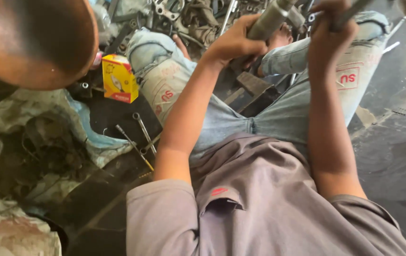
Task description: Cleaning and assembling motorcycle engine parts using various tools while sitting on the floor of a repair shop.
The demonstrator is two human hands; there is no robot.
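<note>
Small yellow carton [118,78] with red trim lay at about ten o'clock from the person's lap, on the dark floor beside the left knee; box-shaped, tilted, a printed picture on its face. Red-outlined patches [347,78] showed on the pale jeans [279,114], one on the right thigh at one o'clock, others on the left leg at eleven. A small red mark [219,191] sat on the grey shirt's chest, low centre.

Left hand [234,43] was at twelve o'clock, fingers clenched around a grey metal cylinder [272,20] that slanted up out of view. Right hand [330,29] was at one o'clock, just beside the left, fingers wrapped tightly around a slim dark rod [350,13], also running off the top edge. Whether rod and cylinder joined could not be told.

Two long wrenches [142,129] and a thin rod-like tool [134,147] lay on the floor at nine o'clock, near the left forearm. A heap of metal parts [179,14] crowded eleven o'clock beyond the knees. Another person's head [32,38] filled the upper-left corner. Soiled cloth [46,137] lay at eight o'clock.
</note>
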